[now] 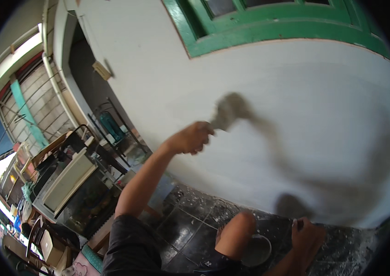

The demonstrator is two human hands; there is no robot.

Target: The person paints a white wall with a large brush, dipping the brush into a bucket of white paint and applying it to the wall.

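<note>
My left hand [192, 138] is raised against the white wall [342, 106], its fingers closed on the near end of a flat greyish tool [222, 118]. The tool's far end lies at the wall and blends with a dark shadow, so I cannot tell whether it is a scraper or a brush. Low on the right, my right hand [308, 239] is near the foot of the wall with its fingers curled in. What it holds, if anything, is hidden. Between my bent knee [236, 234] and that hand, a round container with a pale rim [268, 244] stands on the floor.
A green window frame [268, 34] is set in the wall above. White flecks dot the dark tiled floor [181, 230]. To the left are a fish tank [89, 202], a chair [43, 244], and piled household things beside a doorway [84, 69].
</note>
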